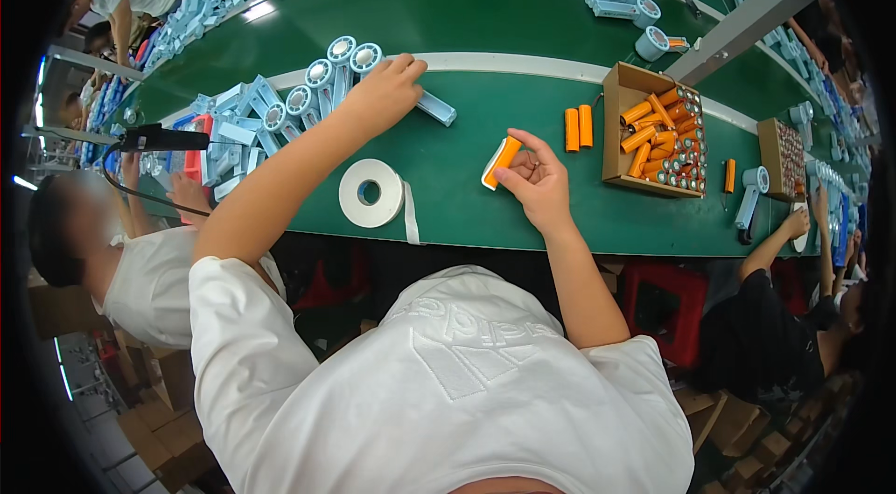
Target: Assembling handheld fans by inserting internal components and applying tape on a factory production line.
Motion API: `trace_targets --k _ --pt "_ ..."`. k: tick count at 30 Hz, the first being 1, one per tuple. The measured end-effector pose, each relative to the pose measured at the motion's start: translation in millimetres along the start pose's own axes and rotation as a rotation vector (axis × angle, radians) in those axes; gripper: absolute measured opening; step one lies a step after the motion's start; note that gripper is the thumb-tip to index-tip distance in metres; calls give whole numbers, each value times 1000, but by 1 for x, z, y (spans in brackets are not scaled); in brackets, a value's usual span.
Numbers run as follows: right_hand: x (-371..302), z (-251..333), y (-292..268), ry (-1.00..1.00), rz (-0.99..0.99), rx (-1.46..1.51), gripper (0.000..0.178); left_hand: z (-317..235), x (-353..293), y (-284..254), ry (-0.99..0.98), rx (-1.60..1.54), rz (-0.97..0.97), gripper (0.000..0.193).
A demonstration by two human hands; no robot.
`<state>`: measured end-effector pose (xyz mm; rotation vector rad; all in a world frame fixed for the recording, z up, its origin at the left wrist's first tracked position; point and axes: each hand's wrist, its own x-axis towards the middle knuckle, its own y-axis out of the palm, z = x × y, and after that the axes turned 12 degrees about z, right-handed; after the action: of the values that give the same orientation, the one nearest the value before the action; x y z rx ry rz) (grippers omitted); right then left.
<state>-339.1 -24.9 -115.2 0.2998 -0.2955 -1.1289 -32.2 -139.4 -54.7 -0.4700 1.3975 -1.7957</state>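
My right hand point(541, 184) pinches an orange battery cell point(505, 158) above the green table; a white strip shows along the cell's left side and lower end. At the far side of my work space, my left hand point(392, 91) has its fingers curled over a light blue handheld fan, whose handle point(437, 109) juts out to the right beneath the palm. The thumb of that hand is hidden. Several similar fans point(319, 74) stand in a row to its left. Between my arms lies a roll of white tape point(360, 210) with its loose end hanging toward the table edge.
Two orange cells point(579, 128) are left of a cardboard box point(611, 153) of orange cells. A heap of blue fan parts point(238, 125) lies at left, by a red bin point(201, 151). A metal post point(747, 27) slants at right. Co-workers sit on both sides.
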Motion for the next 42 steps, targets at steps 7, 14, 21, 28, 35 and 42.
trace_targets --k 7,14,21,28,35,42 --pt "-4 -4 -17 -4 -78 275 66 3 -7 -23 31 -250 130 12" --pt "-18 1 -21 -62 -126 351 64 -41 -26 -20 120 -588 -20 15" --pt "-21 2 -29 -100 -183 113 61 -28 -18 1 110 -601 -187 17" --pt "-20 -1 -27 -78 -196 18 60 -24 -23 -13 -33 -889 -85 15" --pt "-17 -1 -27 -72 -186 24 60 -23 -20 12 121 -584 -225 11" --pt "-19 1 -25 -69 -219 2 62 -23 -9 -2 136 -516 -16 7"
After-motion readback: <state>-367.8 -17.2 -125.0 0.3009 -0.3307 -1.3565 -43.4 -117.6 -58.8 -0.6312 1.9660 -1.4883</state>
